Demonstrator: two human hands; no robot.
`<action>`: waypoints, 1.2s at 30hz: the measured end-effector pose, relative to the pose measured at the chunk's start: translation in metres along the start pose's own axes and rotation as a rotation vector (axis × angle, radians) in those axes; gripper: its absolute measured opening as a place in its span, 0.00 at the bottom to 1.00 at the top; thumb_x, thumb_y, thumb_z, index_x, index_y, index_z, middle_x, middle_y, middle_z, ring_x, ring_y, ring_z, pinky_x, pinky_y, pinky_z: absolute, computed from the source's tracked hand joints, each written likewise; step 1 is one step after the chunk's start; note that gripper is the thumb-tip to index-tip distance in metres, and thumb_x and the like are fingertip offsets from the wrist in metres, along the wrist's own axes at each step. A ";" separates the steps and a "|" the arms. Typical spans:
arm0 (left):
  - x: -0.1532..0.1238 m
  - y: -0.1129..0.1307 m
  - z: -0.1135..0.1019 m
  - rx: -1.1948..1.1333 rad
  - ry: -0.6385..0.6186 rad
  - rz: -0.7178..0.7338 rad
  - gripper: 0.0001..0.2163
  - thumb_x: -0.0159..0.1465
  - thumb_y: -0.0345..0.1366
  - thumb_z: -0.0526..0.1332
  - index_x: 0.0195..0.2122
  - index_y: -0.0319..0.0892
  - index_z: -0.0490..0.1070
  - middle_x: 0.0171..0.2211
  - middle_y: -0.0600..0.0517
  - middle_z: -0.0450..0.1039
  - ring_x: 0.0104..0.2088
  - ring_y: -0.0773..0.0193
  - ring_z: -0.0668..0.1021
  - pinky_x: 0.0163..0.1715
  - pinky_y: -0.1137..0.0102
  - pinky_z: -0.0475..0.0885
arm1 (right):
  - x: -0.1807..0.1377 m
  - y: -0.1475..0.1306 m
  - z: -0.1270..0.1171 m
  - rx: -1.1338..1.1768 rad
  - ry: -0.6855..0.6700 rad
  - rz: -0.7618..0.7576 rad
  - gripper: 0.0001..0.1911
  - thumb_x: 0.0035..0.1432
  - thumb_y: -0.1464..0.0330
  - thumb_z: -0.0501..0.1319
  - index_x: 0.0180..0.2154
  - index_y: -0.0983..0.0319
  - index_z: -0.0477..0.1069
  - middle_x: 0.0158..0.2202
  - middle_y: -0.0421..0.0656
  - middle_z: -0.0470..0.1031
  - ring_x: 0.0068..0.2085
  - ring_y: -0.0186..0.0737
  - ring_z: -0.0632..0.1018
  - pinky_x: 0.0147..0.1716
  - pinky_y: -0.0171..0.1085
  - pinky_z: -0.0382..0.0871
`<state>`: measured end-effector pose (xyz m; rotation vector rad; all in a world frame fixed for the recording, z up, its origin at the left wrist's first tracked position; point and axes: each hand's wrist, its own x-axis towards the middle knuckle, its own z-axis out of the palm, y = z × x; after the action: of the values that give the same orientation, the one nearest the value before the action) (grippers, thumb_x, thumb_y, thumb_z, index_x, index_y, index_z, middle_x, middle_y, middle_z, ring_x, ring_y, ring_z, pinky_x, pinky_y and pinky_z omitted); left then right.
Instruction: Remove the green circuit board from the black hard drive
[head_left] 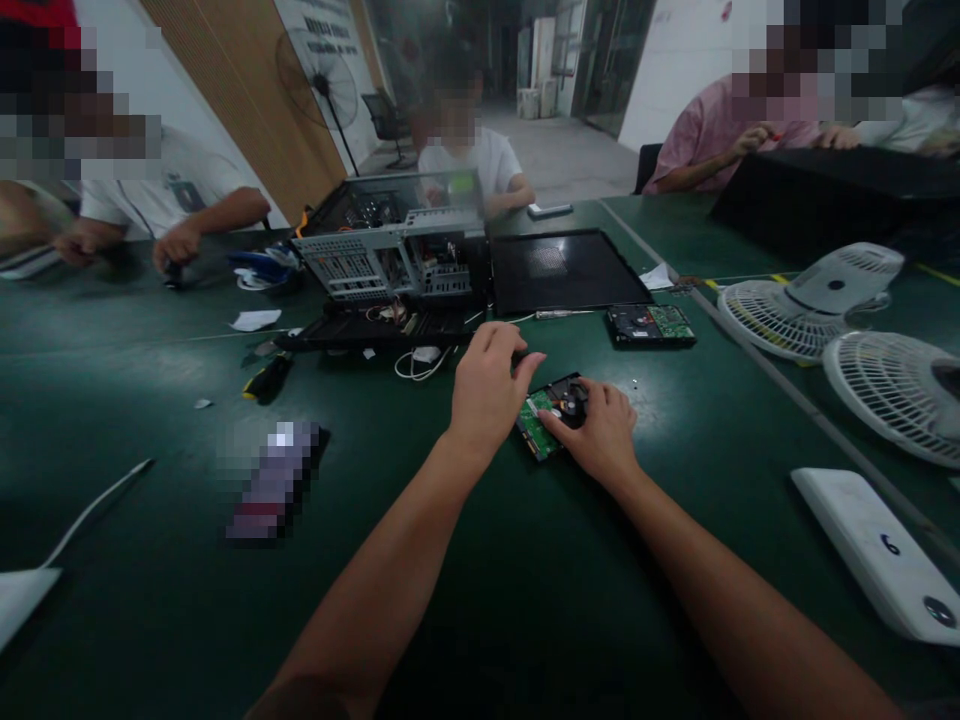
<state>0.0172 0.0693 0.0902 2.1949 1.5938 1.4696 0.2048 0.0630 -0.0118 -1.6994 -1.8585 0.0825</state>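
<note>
A hard drive (540,432) with a green circuit board facing up lies tilted on the table, in front of me. My right hand (607,430) grips it from the right, with the thumb on the board side and the fingers over its far edge. Just left of the drive and slightly above it is my left hand (484,385). Its fingers are curled and the thumb points right; whatever may be between them is too dark to make out. A second hard drive (651,326) lies farther back to the right.
An opened computer case (390,262) stands at the back beside its black side panel (566,270). A screwdriver (266,380) and a phone (277,480) lie left. White fans (780,315) and a white power bank (877,550) are right. Other people sit around the green table (360,400).
</note>
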 end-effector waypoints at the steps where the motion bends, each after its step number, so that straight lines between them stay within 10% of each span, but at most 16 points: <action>1: 0.000 0.001 0.000 0.000 0.010 -0.004 0.07 0.65 0.30 0.68 0.39 0.42 0.70 0.46 0.48 0.73 0.48 0.59 0.78 0.46 0.63 0.78 | 0.000 0.000 0.000 0.003 0.000 -0.001 0.39 0.55 0.41 0.62 0.57 0.61 0.68 0.53 0.56 0.72 0.54 0.61 0.70 0.53 0.54 0.59; 36: 0.002 0.001 -0.003 0.068 -0.046 0.079 0.09 0.68 0.24 0.60 0.47 0.43 0.73 0.46 0.47 0.75 0.48 0.58 0.78 0.51 0.61 0.75 | 0.001 0.001 0.002 0.005 0.002 0.002 0.40 0.55 0.40 0.62 0.58 0.61 0.67 0.53 0.57 0.72 0.54 0.62 0.70 0.52 0.54 0.60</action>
<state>0.0162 0.0690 0.0940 2.3363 1.5837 1.3934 0.2051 0.0645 -0.0140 -1.6972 -1.8538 0.0854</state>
